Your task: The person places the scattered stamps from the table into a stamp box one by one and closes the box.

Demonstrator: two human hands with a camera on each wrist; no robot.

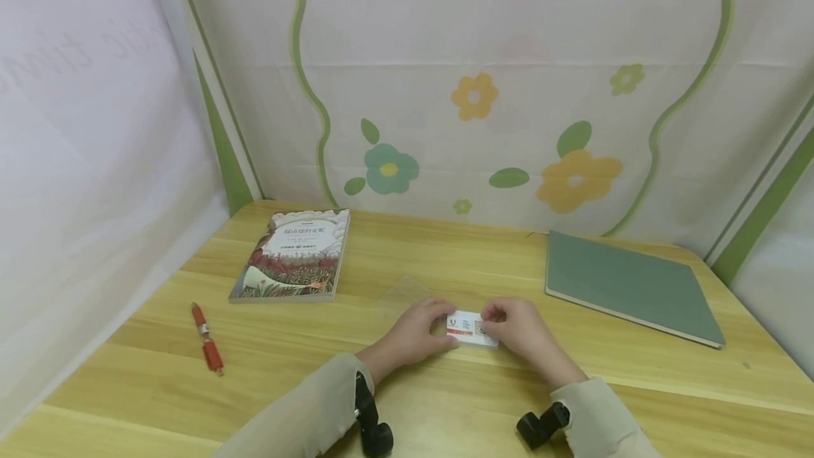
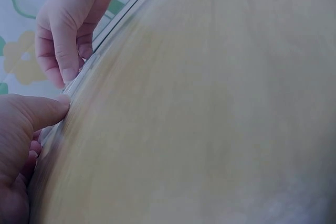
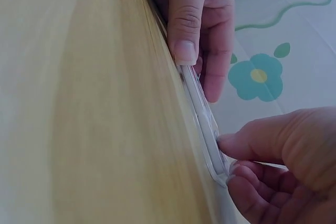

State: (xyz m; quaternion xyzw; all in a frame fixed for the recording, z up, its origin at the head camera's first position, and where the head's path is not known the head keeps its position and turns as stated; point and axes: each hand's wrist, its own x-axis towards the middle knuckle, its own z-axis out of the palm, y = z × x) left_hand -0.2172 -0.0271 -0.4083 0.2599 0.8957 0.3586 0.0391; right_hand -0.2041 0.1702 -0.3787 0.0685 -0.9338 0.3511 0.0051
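Two hands hold a white card: the left hand (image 1: 415,333) grips its left end, thumb at the near edge and fingers at the far one, while the right hand (image 1: 520,329) pinches its right end, finger and thumb close together. The card (image 1: 467,329) is low over the middle of the table, both ends partly covered by fingers, its long axis running left to right, right end slightly nearer the person. A clear sheet (image 1: 405,291) lies just beyond the left hand. Farther out are a picture-covered book (image 1: 294,256) and red pen (image 1: 207,339) leftward, a green folder (image 1: 629,288) rightward. The wood-grain table (image 1: 458,408) meets a flowered curtain (image 1: 407,41).
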